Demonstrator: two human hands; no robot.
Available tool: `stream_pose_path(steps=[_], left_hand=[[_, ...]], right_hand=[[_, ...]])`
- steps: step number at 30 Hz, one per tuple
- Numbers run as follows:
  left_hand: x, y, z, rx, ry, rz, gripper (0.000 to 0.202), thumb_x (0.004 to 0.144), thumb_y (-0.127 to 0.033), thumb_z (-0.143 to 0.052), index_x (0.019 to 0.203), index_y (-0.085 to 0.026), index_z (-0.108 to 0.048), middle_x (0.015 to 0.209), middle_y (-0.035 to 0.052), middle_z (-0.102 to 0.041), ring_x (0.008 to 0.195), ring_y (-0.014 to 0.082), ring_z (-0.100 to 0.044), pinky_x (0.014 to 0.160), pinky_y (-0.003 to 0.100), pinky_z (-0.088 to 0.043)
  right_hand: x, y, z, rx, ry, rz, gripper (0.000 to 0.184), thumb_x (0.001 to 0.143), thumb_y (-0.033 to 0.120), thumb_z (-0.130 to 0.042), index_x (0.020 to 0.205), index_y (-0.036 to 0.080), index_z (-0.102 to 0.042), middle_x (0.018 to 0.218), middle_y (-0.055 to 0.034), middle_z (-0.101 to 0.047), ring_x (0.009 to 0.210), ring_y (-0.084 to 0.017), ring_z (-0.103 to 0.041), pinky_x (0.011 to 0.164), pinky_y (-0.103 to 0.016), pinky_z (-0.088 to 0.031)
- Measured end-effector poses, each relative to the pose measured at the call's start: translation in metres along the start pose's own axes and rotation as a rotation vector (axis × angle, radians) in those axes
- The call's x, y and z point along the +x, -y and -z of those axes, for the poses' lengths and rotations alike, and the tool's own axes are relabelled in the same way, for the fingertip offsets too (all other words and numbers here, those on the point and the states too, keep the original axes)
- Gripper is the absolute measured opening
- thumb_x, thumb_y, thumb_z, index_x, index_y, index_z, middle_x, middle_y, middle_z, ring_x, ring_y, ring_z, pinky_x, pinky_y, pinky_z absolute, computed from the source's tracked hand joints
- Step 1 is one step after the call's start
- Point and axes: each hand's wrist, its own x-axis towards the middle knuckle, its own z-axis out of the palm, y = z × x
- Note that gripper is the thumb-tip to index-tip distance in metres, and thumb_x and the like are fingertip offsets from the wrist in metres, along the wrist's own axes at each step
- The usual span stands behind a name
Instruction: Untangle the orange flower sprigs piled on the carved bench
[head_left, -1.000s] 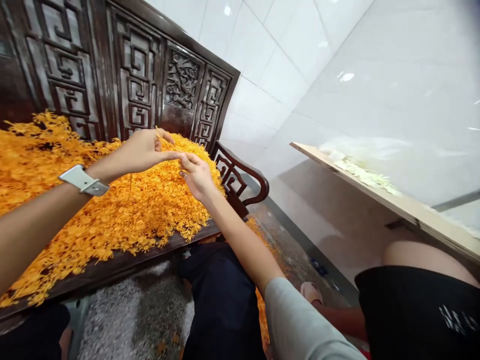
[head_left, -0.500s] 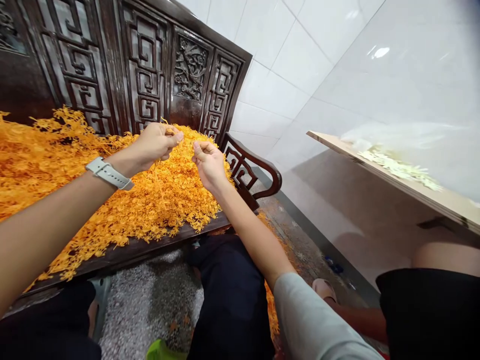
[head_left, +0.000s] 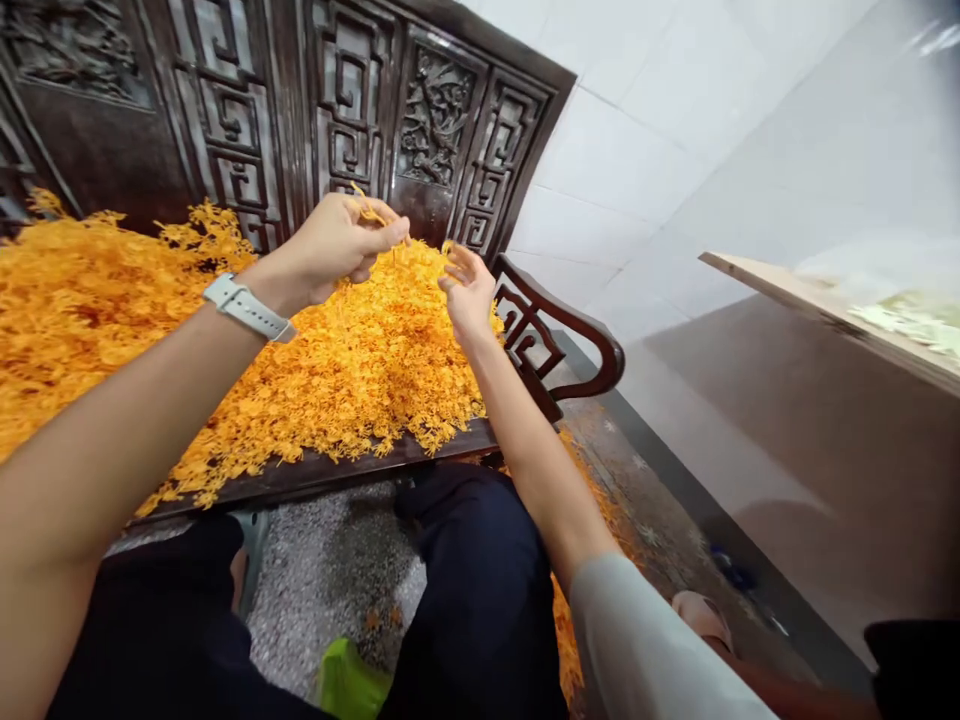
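My left hand [head_left: 341, 245], with a pale watch strap [head_left: 250, 307] on its wrist, is closed in a pinch on an orange stringy piece [head_left: 367, 208]. One thin end of that piece sticks up above the fingers. Just to the right, my right hand [head_left: 471, 295] is raised with its fingers curled and partly parted. A small orange bit [head_left: 448, 246] shows at its fingertips; how firmly it is gripped is hard to see. Both hands are over a large heap of orange, branching, plastic-looking pieces [head_left: 360, 370], and a small gap separates their fingertips.
The heap lies on a dark carved wooden bench [head_left: 292, 478] with a curved armrest [head_left: 600, 345] at right. A wooden board [head_left: 780, 290] bears pale pieces [head_left: 911, 320]. Below are a green object [head_left: 349, 680], scattered orange pieces [head_left: 592, 490] and another person's foot [head_left: 701, 615].
The view has swung left, so the bench sits further right in the picture. My fingertips are slightly further apart, and my right fingers have loosened from a tight pinch.
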Motion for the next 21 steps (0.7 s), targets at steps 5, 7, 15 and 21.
stream_pose_path(steps=[5, 7, 15, 21], left_hand=[[-0.001, 0.012, 0.004, 0.022, -0.009, 0.089, 0.054, 0.084, -0.069, -0.074, 0.107, -0.021, -0.064, 0.055, -0.0062, -0.029, 0.064, 0.0129, -0.033, 0.062, 0.033, -0.027], [-0.002, 0.015, 0.002, 0.051, 0.016, 0.095, 0.059, 0.083, -0.071, -0.075, 0.108, -0.019, -0.066, 0.055, -0.0054, -0.031, 0.065, 0.0133, -0.035, 0.063, 0.033, -0.026], [0.006, 0.025, 0.014, -0.068, -0.044, 0.080, 0.056, 0.088, -0.071, -0.072, 0.102, -0.017, -0.066, 0.061, -0.0061, -0.023, 0.060, 0.0104, -0.021, 0.061, 0.034, -0.018], [0.009, 0.018, 0.032, -0.282, -0.013, 0.132, 0.057, 0.097, -0.073, -0.059, 0.114, -0.019, -0.063, 0.066, -0.0056, -0.018, 0.065, 0.0120, -0.010, 0.063, 0.036, -0.012]], right_hand=[[-0.026, 0.025, -0.021, 0.022, 0.219, 0.015, 0.023, 0.094, 0.041, -0.069, 0.111, 0.026, -0.071, 0.127, -0.0083, -0.068, 0.108, -0.017, -0.065, 0.082, -0.029, -0.055], [-0.040, 0.034, -0.027, 0.141, 0.332, -0.071, 0.032, 0.096, 0.056, -0.066, 0.105, 0.025, -0.071, 0.101, -0.0063, -0.070, 0.088, -0.016, -0.064, 0.069, -0.027, -0.053], [-0.041, 0.087, 0.010, 0.724, 1.060, 0.003, 0.026, 0.098, 0.038, -0.071, 0.078, 0.022, -0.066, 0.065, 0.0065, -0.055, 0.058, -0.007, -0.044, 0.048, -0.016, -0.040], [-0.034, 0.104, 0.049, 1.949, 1.223, -0.307, 0.009, 0.094, 0.020, -0.075, 0.101, 0.025, -0.073, 0.080, 0.0055, -0.067, 0.058, -0.006, -0.051, 0.047, -0.017, -0.035]])
